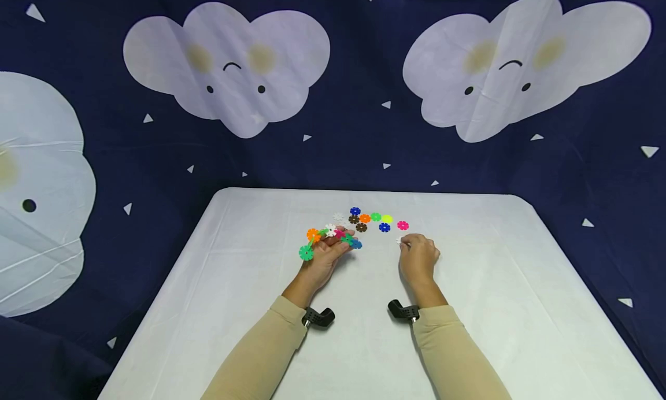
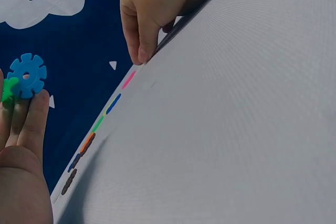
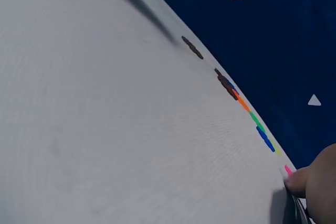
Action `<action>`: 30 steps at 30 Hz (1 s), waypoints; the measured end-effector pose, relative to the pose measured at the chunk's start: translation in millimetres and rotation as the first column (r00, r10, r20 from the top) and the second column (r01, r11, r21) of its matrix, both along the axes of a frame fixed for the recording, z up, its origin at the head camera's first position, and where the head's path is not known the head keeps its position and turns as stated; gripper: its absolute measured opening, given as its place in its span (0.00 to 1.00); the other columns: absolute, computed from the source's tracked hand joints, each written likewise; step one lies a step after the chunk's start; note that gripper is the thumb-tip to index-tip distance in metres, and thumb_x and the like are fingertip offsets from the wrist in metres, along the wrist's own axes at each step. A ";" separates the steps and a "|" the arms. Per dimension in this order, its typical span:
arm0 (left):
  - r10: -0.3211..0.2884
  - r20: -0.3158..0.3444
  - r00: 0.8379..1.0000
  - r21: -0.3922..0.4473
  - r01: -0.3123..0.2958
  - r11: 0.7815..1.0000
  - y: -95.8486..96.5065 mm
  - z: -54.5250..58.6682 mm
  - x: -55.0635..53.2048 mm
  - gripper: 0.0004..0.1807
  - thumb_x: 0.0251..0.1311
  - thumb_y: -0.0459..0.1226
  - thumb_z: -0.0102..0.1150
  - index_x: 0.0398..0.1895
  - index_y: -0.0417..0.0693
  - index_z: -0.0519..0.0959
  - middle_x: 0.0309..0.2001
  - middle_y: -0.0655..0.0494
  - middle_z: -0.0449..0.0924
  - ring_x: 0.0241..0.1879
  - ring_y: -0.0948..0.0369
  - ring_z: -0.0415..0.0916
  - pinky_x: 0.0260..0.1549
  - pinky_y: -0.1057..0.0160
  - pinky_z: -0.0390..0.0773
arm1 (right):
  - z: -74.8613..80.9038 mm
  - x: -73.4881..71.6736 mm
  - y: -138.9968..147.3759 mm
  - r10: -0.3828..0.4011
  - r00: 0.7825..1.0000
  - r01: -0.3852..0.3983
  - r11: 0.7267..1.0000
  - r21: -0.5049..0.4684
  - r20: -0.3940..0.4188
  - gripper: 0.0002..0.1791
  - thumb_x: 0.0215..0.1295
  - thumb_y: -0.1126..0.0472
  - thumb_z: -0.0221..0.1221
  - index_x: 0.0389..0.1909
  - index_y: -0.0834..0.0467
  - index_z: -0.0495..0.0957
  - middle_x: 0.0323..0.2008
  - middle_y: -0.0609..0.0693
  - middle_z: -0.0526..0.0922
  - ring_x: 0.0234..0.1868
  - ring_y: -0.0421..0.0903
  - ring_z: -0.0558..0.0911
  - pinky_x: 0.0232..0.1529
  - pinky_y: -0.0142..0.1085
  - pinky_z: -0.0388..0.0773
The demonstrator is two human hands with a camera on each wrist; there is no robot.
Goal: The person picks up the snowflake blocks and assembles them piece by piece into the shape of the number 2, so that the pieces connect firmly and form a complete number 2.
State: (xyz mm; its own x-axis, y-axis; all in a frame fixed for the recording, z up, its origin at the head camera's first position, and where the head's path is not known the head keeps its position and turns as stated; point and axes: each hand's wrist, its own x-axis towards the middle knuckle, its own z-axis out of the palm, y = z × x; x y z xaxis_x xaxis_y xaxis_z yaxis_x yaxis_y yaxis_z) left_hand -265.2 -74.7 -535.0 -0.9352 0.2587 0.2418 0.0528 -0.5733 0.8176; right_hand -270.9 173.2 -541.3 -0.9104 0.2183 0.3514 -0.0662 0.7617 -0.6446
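Observation:
My left hand (image 1: 321,264) is raised palm up over the table and holds a chain of interlocking plastic flower discs (image 1: 306,253). Green, orange, white, pink and blue pieces make up the chain, its thumb-side end lying between thumb and fingers. In the left wrist view a light blue disc (image 2: 35,80) and part of a green one show above the fingertips. At the table surface, my right hand (image 1: 418,258) pinches a white disc (image 1: 399,240) between thumb and forefinger; the fingers hide most of it. Close by lies a loose pink disc (image 1: 403,225).
Several loose discs lie flat beyond and between the hands: a green disc (image 1: 376,217), a yellow disc (image 1: 387,219), an orange disc (image 1: 365,218), plus blue, brown and white ones. The white-covered table (image 1: 468,354) ends at a dark blue cloud-patterned curtain (image 1: 359,151).

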 end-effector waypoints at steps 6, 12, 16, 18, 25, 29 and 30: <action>0.012 0.015 1.000 0.018 -0.013 1.000 1.0 1.4 -0.1 0.20 0.72 0.16 0.50 0.65 0.29 0.72 0.63 0.35 0.79 0.57 0.50 0.83 0.61 0.55 0.81 | 4.0 0.7 -0.8 0.020 0.999 -0.018 0.999 -0.050 0.042 0.10 0.65 0.67 0.69 0.47 0.63 0.88 0.51 0.63 0.84 0.55 0.65 0.77 0.56 0.61 0.64; 0.030 0.024 0.999 0.040 -0.031 0.999 2.6 1.1 -0.7 0.18 0.72 0.15 0.49 0.63 0.27 0.73 0.61 0.33 0.80 0.59 0.46 0.82 0.62 0.51 0.80 | 5.2 2.7 -4.3 0.108 0.994 -0.109 0.975 -0.194 -0.015 0.15 0.62 0.75 0.69 0.50 0.65 0.86 0.44 0.62 0.80 0.47 0.58 0.80 0.53 0.50 0.76; 0.028 0.024 0.999 0.044 -0.029 0.999 2.8 0.4 -0.7 0.19 0.73 0.15 0.49 0.64 0.26 0.71 0.65 0.25 0.73 0.59 0.47 0.82 0.62 0.52 0.80 | 4.8 5.2 -10.7 0.160 0.984 -0.176 0.925 -0.338 -0.073 0.13 0.64 0.75 0.69 0.49 0.66 0.86 0.43 0.60 0.83 0.42 0.54 0.83 0.44 0.35 0.83; 0.026 0.023 0.999 0.048 -0.027 0.998 2.6 0.1 -0.7 0.18 0.73 0.16 0.49 0.63 0.28 0.72 0.66 0.22 0.70 0.57 0.48 0.83 0.61 0.52 0.80 | 5.0 6.3 -15.8 0.210 0.973 -0.231 0.868 -0.440 -0.096 0.12 0.66 0.76 0.69 0.49 0.68 0.85 0.43 0.61 0.85 0.41 0.53 0.85 0.42 0.30 0.84; 0.031 0.023 0.999 0.053 -0.032 0.998 2.2 -1.4 -1.5 0.18 0.73 0.16 0.48 0.59 0.37 0.76 0.66 0.23 0.71 0.54 0.54 0.84 0.61 0.52 0.81 | 8.7 12.2 -33.1 0.358 0.927 -0.331 0.637 -0.696 -0.112 0.11 0.68 0.76 0.67 0.49 0.74 0.84 0.42 0.65 0.87 0.35 0.48 0.87 0.41 0.33 0.88; 0.039 0.017 0.999 0.066 -0.040 0.997 2.1 -2.3 -2.4 0.19 0.73 0.15 0.47 0.59 0.37 0.75 0.65 0.24 0.72 0.55 0.53 0.84 0.62 0.51 0.80 | 11.9 15.2 -39.0 0.374 0.921 -0.319 0.569 -0.757 -0.108 0.13 0.66 0.77 0.68 0.50 0.74 0.84 0.42 0.64 0.87 0.36 0.45 0.88 0.43 0.34 0.88; 0.042 0.018 0.999 0.070 -0.043 0.997 2.1 -2.6 -2.8 0.19 0.73 0.15 0.47 0.60 0.36 0.75 0.65 0.24 0.73 0.56 0.53 0.84 0.62 0.51 0.80 | 12.5 15.5 -39.9 0.375 0.921 -0.317 0.564 -0.762 -0.106 0.14 0.65 0.77 0.68 0.51 0.74 0.84 0.42 0.64 0.87 0.36 0.44 0.87 0.43 0.33 0.88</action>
